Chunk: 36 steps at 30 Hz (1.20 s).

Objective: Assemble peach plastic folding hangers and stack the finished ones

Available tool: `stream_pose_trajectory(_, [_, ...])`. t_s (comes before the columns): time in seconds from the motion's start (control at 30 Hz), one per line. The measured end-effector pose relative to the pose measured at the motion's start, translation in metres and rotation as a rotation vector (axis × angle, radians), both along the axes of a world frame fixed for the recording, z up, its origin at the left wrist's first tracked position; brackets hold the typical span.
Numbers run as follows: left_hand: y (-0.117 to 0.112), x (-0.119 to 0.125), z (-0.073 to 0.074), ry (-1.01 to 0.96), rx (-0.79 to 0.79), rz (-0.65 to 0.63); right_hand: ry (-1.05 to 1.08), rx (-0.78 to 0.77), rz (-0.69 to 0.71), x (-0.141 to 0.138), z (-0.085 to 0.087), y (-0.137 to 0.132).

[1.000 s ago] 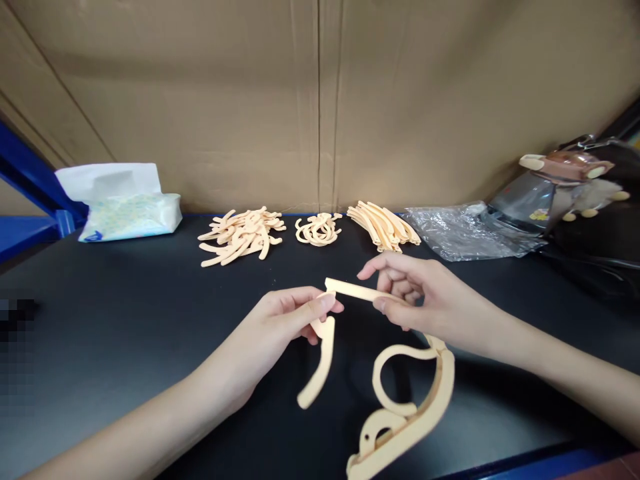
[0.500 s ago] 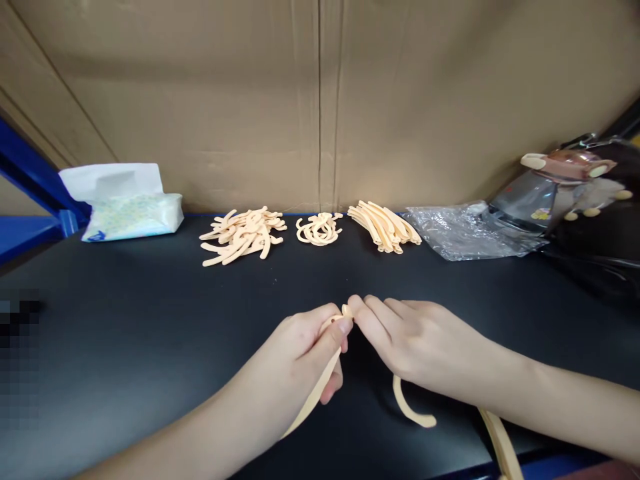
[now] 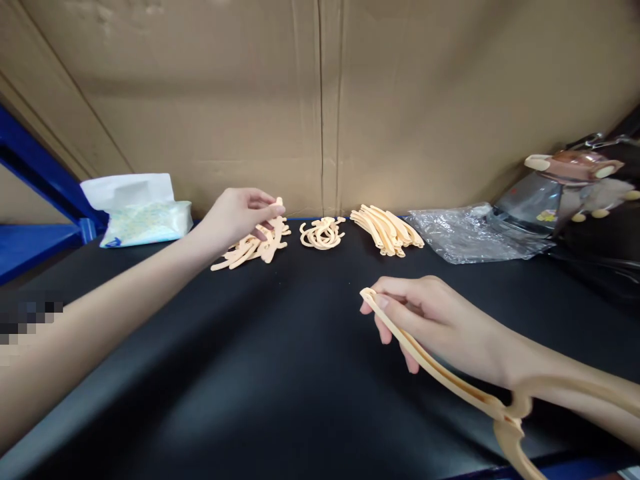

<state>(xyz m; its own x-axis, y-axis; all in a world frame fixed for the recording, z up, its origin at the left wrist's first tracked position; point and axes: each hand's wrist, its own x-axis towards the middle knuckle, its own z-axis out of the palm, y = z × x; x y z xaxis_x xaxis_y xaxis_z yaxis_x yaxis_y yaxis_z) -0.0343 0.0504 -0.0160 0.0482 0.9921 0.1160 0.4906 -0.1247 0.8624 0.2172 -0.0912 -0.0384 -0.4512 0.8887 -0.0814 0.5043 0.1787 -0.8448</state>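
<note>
At the far edge of the black table (image 3: 300, 373), left of its middle, the left hand (image 3: 247, 213) has its thumb and fingertips pinched on a pale piece (image 3: 279, 201) whose tip pokes up above the thumb; the other fingers hang bent over a heap of pale curved pieces (image 3: 240, 257). The right hand (image 3: 435, 310) is out over the right half of the table, thumb and fingers gripping one end of a joined pale frame (image 3: 433, 365). Its grooved bar slants down toward the near right corner, where it meets a curved hook (image 3: 575, 383) passing in front of the forearm and a second arm (image 3: 517, 447) reaching down across the near edge — both somewhat blurred. Along the far edge, rightward from the heap, lie a small tangle of hooks (image 3: 321, 237), a bundle of long strips (image 3: 386, 230) and a crumpled clear bag (image 3: 473, 233), with a transparent container (image 3: 530, 200) at the far right corner. A tissue pack (image 3: 150, 220) stands near the far left corner — white sheet raised.
</note>
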Motion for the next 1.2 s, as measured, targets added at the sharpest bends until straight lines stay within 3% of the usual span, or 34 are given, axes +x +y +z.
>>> stream_pose_trajectory(0.07, [0.028,-0.004,-0.005,0.053,0.052,0.049,0.165,-0.119,-0.014,0.001,0.0,-0.001])
stream_pose_trajectory(0.17, [0.047,-0.005,-0.015,0.174,0.115,0.096,0.391,-0.239,0.003,0.003,0.002,-0.001])
stream_pose_trajectory(0.27, [0.044,-0.005,-0.019,0.256,0.211,0.131,0.44,-0.223,0.004,0.005,0.005,0.002])
stream_pose_trajectory(0.4, [0.018,0.003,-0.014,0.211,0.258,0.095,0.464,-0.104,-0.092,0.007,0.007,0.007])
stream_pose_trajectory(0.47, [-0.004,0.012,-0.013,0.143,0.171,-0.001,0.558,-0.108,-0.18,0.008,0.007,0.01])
stream_pose_trajectory(0.53, [-0.03,0.021,-0.015,0.053,-0.009,-0.186,0.678,-0.1,-0.279,0.01,0.005,0.015])
stream_pose_trajectory(0.57, [-0.044,0.025,-0.015,-0.006,-0.134,-0.308,0.728,-0.074,-0.331,0.011,0.004,0.017])
stream_pose_trajectory(0.6, [-0.057,0.028,-0.016,-0.171,-0.381,-0.474,0.765,-0.034,-0.379,0.012,0.002,0.02])
stream_pose_trajectory(0.67, [-0.077,0.031,-0.018,-0.394,-0.635,-0.585,0.777,0.072,-0.447,0.015,0.0,0.026])
stream_pose_trajectory(0.77, [-0.094,0.034,-0.017,-0.486,-0.649,-0.528,0.505,0.387,-0.438,0.019,-0.003,0.031])
stream_pose_trajectory(0.87, [-0.1,0.04,-0.016,-0.399,-0.602,-0.493,-0.107,0.946,-0.358,0.019,-0.004,0.029])
stream_pose_trajectory(0.93, [-0.104,0.046,-0.015,-0.345,-0.611,-0.528,-0.444,1.217,-0.196,0.015,-0.005,0.024])
stream_pose_trajectory(1.03, [-0.109,0.054,-0.013,-0.308,-0.647,-0.598,-0.631,1.326,0.09,0.009,-0.007,0.016])
stream_pose_trajectory(1.2, [-0.108,0.06,-0.007,-0.226,-0.655,-0.585,-0.831,1.491,0.21,0.002,-0.016,0.006])
